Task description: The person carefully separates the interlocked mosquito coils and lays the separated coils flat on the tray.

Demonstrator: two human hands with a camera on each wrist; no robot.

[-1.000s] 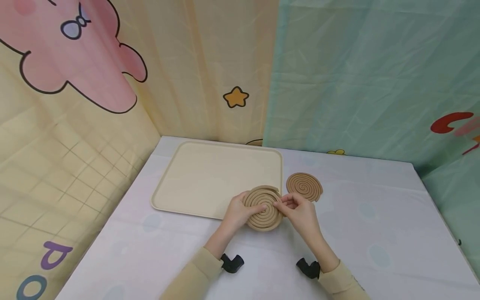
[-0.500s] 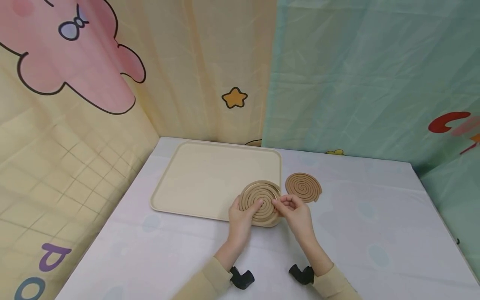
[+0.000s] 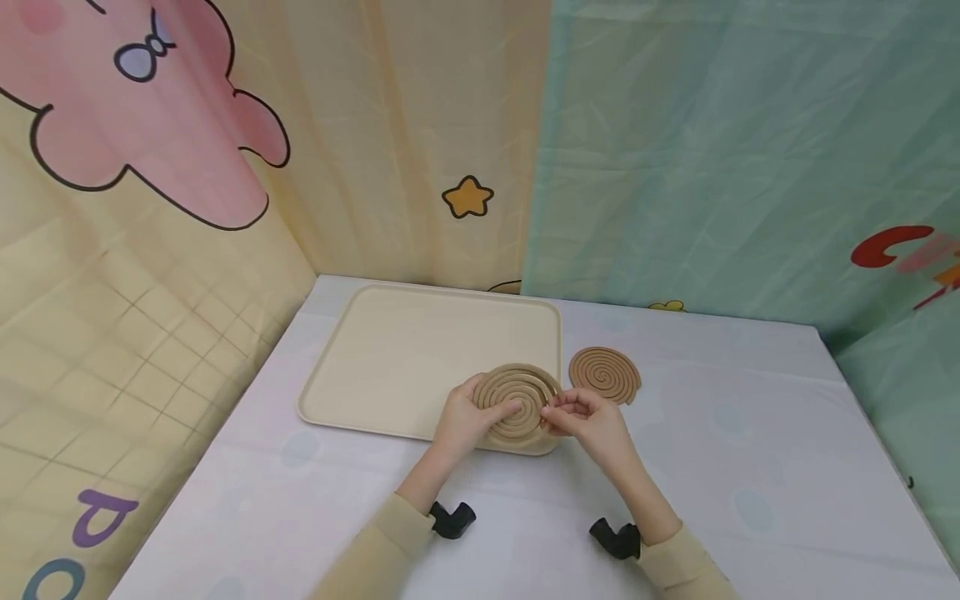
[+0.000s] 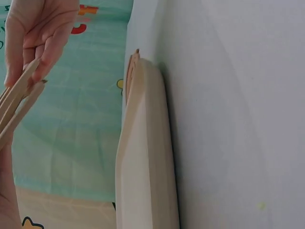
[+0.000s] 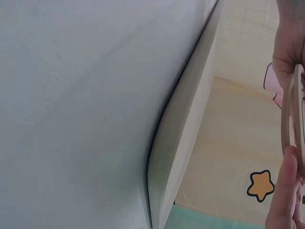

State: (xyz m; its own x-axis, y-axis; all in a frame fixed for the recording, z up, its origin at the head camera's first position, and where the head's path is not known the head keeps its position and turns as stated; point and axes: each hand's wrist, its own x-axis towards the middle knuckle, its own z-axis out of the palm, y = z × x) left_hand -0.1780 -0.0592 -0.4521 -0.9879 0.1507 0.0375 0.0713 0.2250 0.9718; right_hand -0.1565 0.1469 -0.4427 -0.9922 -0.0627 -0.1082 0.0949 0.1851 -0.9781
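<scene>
A light tan mosquito coil [image 3: 519, 385] is held up over the near right corner of the tray in the head view. My left hand [image 3: 461, 421] grips it from the left, thumb lying across its face near the centre. At its right side, the fingers of my right hand [image 3: 588, 421] pinch a strand of the spiral. Gaps show between the windings there. Edge-on in the left wrist view, the layers of the coil [image 4: 19, 102] stand apart at the end. The right wrist view also has separated strands of the coil [image 5: 288, 114] between both hands.
The beige tray [image 3: 420, 350] lies on the white-covered table [image 3: 750, 433]. A browner mosquito coil [image 3: 604, 374] lies flat just right of the tray. Printed cloth walls [image 3: 675, 150] stand behind the table and at its sides.
The coil has shifted a little to the left with my left hand. The windings at its right side have spread, with wider gaps. My right hand keeps its pinch there.
</scene>
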